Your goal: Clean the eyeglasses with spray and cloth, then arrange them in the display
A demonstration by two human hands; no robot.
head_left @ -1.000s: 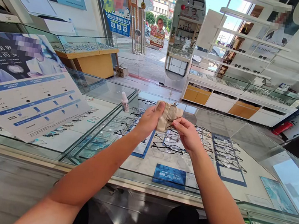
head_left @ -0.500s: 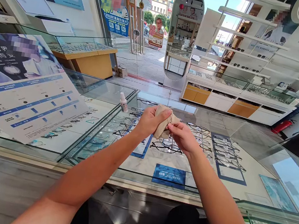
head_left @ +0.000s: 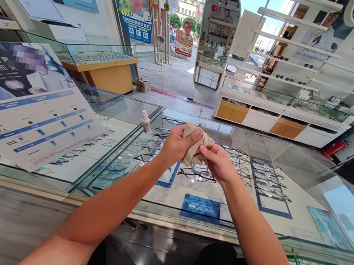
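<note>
Both my hands are raised above a glass display counter (head_left: pixel 293 170). My left hand (head_left: pixel 177 144) is closed around a beige cleaning cloth (head_left: pixel 193 140), its thumb pressed on top. My right hand (head_left: pixel 216 162) pinches the same cloth from the right, and a thin-framed pair of glasses (head_left: pixel 201 167) wrapped in the cloth hangs partly below its fingers. Most of the glasses are hidden by the cloth and my fingers. Under the glass lie rows of spectacle frames (head_left: pixel 257 182).
A small white spray bottle (head_left: pixel 146 121) stands on the counter left of my hands. A large printed poster (head_left: pixel 26 102) lies on the glass at the left. A blue card (head_left: pixel 200 208) sits inside the case. An oval mirror (head_left: pixel 217 37) and wall shelves (head_left: pixel 297 62) stand beyond.
My hands dropped slightly and closed together around the cloth, which went from spread out to bunched over the glasses. The left thumb now presses on top.
</note>
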